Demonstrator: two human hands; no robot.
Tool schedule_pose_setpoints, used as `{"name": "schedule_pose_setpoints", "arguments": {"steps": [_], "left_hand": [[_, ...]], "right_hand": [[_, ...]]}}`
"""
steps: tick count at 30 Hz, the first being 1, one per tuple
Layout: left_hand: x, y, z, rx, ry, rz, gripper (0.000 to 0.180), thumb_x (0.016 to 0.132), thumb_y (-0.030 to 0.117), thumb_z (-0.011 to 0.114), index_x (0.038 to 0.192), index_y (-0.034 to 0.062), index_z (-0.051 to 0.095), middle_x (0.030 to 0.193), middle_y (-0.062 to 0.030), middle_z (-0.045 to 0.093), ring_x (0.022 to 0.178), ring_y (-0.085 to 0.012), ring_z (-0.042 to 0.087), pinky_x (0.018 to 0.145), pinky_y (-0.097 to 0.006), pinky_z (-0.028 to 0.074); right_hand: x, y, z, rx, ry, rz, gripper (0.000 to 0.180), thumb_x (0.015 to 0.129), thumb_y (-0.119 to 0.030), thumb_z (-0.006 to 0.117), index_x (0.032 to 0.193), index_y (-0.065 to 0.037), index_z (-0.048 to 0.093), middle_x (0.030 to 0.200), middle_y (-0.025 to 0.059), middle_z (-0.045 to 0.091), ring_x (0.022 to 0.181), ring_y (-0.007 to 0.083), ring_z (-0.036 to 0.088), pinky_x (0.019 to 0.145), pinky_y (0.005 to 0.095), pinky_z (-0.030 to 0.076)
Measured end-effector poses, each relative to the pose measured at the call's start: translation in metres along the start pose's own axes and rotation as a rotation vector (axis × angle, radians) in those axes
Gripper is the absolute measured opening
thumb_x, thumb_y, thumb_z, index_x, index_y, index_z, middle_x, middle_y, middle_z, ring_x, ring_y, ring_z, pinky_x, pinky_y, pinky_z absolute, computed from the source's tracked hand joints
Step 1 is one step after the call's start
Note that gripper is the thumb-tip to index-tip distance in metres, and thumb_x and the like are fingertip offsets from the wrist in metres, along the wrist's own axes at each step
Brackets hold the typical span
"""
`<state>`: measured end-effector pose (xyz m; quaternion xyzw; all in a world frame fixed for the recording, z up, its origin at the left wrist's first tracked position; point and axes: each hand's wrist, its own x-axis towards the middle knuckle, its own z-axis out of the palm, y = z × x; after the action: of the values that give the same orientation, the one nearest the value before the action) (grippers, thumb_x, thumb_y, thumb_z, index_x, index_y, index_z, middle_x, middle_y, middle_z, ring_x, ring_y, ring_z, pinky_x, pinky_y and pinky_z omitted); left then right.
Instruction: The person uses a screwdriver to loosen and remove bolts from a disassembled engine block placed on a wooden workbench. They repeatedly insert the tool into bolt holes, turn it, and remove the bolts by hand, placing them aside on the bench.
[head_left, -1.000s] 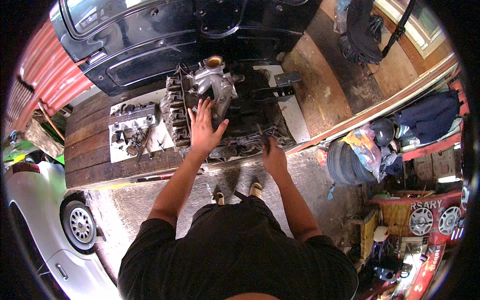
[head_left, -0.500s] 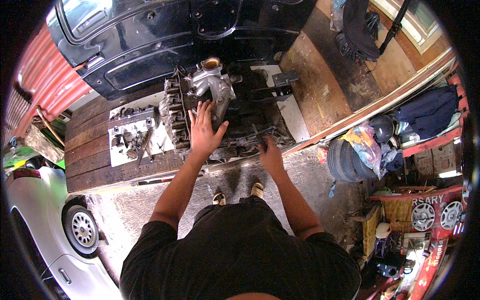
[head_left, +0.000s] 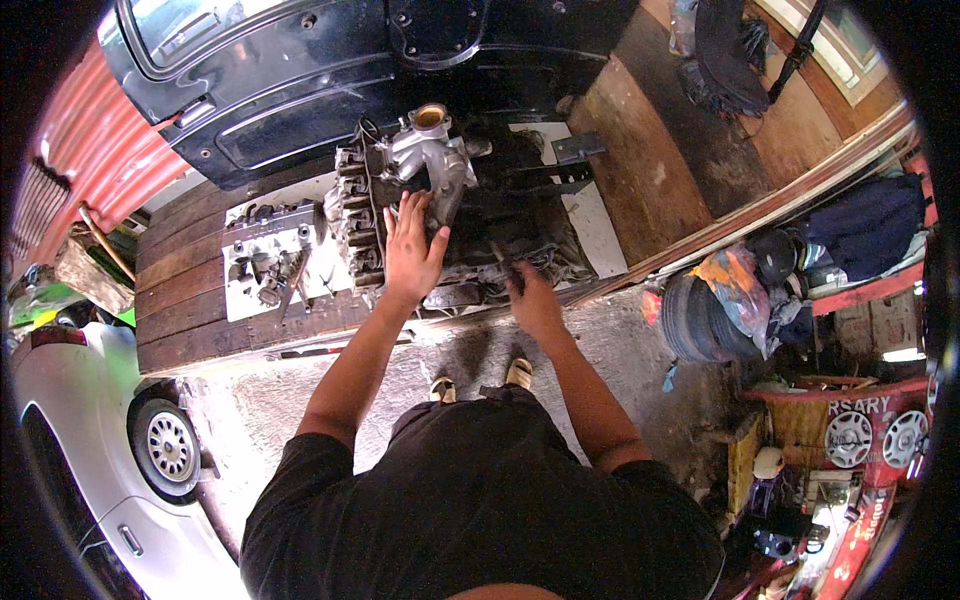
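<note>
In the head view, both forearms rise from the lower edge and reach forward, elbows slightly bent, to an engine (head_left: 490, 220) lying near the middle of a planked wooden surface (head_left: 180, 265). The left hand (head_left: 413, 258) is open, palm down, fingers extended forward and thumb spread, over the engine's near part, just short of a silver intake manifold (head_left: 440, 172). The right hand (head_left: 536, 302), fingers curled, grips a slender dark tool (head_left: 502, 258) at the engine's near edge, its tip pointing forward; the tool's exact type is indistinct. Left of the engine, a silver valve cover (head_left: 285, 232) lies on a white sheet (head_left: 324, 262). Behind the surface stands a dark vehicle panel (head_left: 290, 130). A silver car (head_left: 90, 430) occupies the lower left, tyres (head_left: 692, 320) rest on the concrete floor (head_left: 270, 415) to the right, and wheel covers (head_left: 848, 440) hang beyond.
</note>
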<state>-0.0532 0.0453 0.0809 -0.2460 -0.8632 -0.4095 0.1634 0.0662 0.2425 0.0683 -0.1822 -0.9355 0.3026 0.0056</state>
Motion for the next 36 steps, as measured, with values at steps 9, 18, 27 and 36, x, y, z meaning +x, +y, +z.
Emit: {"name": "schedule_pose_setpoints", "arguments": {"steps": [9, 18, 27, 36], "left_hand": [[-0.001, -0.001, 0.001, 0.027, 0.005, 0.0, 0.058, 0.097, 0.037, 0.049, 0.142, 0.001, 0.041, 0.147, -0.0191, 0.043, 0.147, -0.0374, 0.026, 0.121, -0.056, 0.009], [0.002, 0.0, 0.003, 0.045, 0.0, 0.007, 0.061, 0.097, 0.041, 0.048, 0.143, 0.0007, 0.04, 0.147, -0.0195, 0.043, 0.147, -0.0378, 0.026, 0.121, -0.056, 0.008], [0.0, -0.001, 0.003, 0.024, 0.016, 0.01, 0.062, 0.096, 0.041, 0.048, 0.142, -0.0002, 0.04, 0.147, -0.019, 0.043, 0.147, -0.038, 0.025, 0.12, -0.056, 0.008], [-0.001, -0.002, 0.003, 0.026, 0.016, 0.006, 0.064, 0.097, 0.044, 0.046, 0.143, 0.0008, 0.039, 0.148, -0.0186, 0.043, 0.147, -0.0367, 0.026, 0.121, -0.055, 0.008]], "right_hand": [[0.032, 0.016, -0.003, 0.041, 0.085, -0.077, 0.039, 0.094, -0.022, 0.063, 0.128, -0.004, 0.057, 0.097, 0.0261, 0.07, 0.09, 0.0426, 0.068, 0.077, 0.0485, 0.053], [0.046, 0.008, -0.017, 0.173, -0.058, -0.165, 0.035, 0.09, -0.025, 0.066, 0.12, -0.006, 0.065, 0.101, 0.0236, 0.07, 0.095, 0.0423, 0.067, 0.083, 0.0482, 0.052], [0.049, -0.035, -0.039, -0.202, -0.128, -0.116, 0.037, 0.089, -0.026, 0.067, 0.121, -0.007, 0.067, 0.103, 0.0233, 0.07, 0.098, 0.04, 0.068, 0.084, 0.0458, 0.053], [0.073, -0.013, -0.071, 0.122, -0.315, -0.093, 0.033, 0.089, -0.024, 0.065, 0.116, -0.006, 0.069, 0.103, 0.0236, 0.07, 0.099, 0.0398, 0.068, 0.089, 0.0456, 0.053]]}}
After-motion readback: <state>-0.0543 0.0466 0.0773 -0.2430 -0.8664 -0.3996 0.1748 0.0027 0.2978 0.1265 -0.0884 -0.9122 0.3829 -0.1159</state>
